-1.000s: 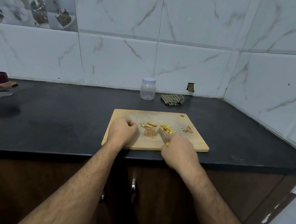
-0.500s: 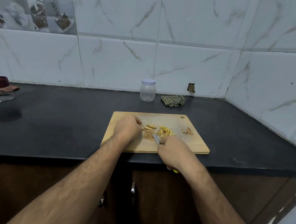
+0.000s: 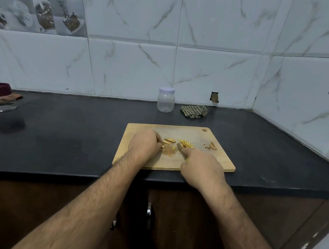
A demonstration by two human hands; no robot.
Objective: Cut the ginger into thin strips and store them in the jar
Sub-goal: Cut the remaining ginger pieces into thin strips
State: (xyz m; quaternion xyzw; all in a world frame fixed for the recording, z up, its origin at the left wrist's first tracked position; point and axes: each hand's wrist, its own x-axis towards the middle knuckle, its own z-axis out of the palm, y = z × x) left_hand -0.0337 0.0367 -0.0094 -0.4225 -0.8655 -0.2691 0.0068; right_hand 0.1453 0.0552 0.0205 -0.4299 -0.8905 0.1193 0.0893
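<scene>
Right hand: your right hand (image 3: 201, 165) is curled round a small yellow-handled knife (image 3: 182, 152), forefinger stretched along the top, grey blade tip down on the board just beside the cut strips.
Left hand: your left hand (image 3: 144, 144) sits knuckles-up on the board, fingers curled, fingertips pinning a small pale ginger piece (image 3: 163, 146) at their ends; how much of it is under the fingers I cannot tell.
Slices: tan oval ginger slices (image 3: 169, 140) lie just right of your left fingertips, apart from the blade.
Strips: thin yellow ginger strips (image 3: 186, 144) sit in a loose heap just beyond the knife tip, mid-board.
Scraps: brown peel scraps (image 3: 212, 146) lie further right, well apart from the heap.
Board: the rectangular pale wooden cutting board (image 3: 211, 161) lies flat at the front edge of the black stone counter (image 3: 64, 138), a brownish smear between your hands.
Jar: the clear plastic jar with a white lid (image 3: 166, 99) stands upright by the wall behind the board, lid on, looking empty.
Cloth: a crumpled green checked cloth (image 3: 194, 111) lies just right of the jar.
Far left: a dark red bowl (image 3: 0, 89) sits at the counter's edge.
</scene>
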